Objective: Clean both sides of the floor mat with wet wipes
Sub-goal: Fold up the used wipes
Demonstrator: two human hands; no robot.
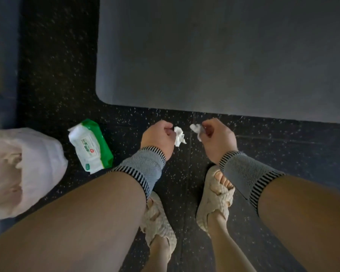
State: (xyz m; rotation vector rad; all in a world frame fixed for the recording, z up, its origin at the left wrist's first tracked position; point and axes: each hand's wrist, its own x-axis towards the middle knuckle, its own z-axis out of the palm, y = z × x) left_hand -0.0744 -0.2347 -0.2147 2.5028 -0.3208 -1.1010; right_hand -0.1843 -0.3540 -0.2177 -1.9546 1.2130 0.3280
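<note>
A large grey floor mat (224, 55) with rounded corners lies flat on the dark speckled floor and fills the upper right of the view. Just below its near edge my left hand (159, 136) pinches a crumpled white wet wipe (179, 136). Beside it my right hand (217, 137) pinches another crumpled white wipe (197, 128). Both hands hover above the floor, short of the mat, with a small gap between the two wipes. Each wrist wears a grey striped band.
A green and white pack of wet wipes (90, 146) lies on the floor to the left of my hands. A pale plastic bag (22, 169) sits at the far left. My feet in cream sandals (214, 199) stand below my hands.
</note>
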